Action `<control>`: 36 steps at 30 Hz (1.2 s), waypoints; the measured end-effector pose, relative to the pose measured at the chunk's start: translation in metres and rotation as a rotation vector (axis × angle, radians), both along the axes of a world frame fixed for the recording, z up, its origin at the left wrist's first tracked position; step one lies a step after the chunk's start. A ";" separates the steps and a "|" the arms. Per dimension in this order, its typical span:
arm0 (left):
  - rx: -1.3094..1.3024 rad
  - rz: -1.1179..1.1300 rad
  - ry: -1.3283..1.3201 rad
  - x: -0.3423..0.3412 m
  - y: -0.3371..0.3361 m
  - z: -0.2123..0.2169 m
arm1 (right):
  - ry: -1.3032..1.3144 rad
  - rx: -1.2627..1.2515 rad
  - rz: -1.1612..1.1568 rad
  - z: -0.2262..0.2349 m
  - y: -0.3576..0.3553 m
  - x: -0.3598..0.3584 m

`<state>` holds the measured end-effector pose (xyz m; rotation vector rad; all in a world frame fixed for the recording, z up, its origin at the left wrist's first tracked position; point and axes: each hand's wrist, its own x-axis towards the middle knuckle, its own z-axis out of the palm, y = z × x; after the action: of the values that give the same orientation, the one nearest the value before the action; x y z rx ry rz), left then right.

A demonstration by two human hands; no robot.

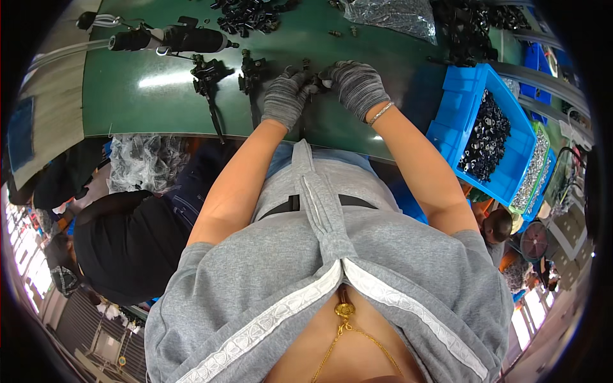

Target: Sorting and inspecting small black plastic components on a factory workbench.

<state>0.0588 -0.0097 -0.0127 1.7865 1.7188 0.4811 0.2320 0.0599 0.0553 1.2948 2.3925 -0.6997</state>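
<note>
Your gloved left hand (284, 97) and right hand (359, 87) mask most of the small dark part (315, 81), so you cannot tell whether either's fingers clasp it. Beneath them spreads the green surface (408, 76), a blue bin (452, 89) right of the fingers; the small dark part lies between both hands' fingers.

Couldn't make out small dark part (315, 82) well left of blue bin (456, 115), mostly hidden by left hand (285, 97) and right hand (357, 86); couldn't tell exact finger contact either. Saw black parts pile (249, 18), farther left of bin, cut off by top edge. Got clear plastic bag (393, 16), nearer bin, cut off likewise. Couldn't count dark pieces (488, 137) inside bin or silver bits (535, 169) just right of it: too small.
</note>
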 end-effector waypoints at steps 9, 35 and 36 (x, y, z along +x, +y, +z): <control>-0.046 -0.009 -0.003 0.002 0.003 0.007 | -0.120 0.183 0.138 0.004 -0.011 -0.016; 0.038 0.012 -0.106 -0.003 -0.001 -0.008 | 0.029 0.052 0.129 0.001 0.010 0.004; 0.039 0.025 -0.106 -0.004 -0.002 -0.011 | 0.001 0.088 0.165 0.005 0.009 0.000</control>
<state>0.0550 -0.0119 -0.0238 1.7360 1.6708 0.6130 0.2323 0.0686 0.0601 1.1133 2.5206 -0.5531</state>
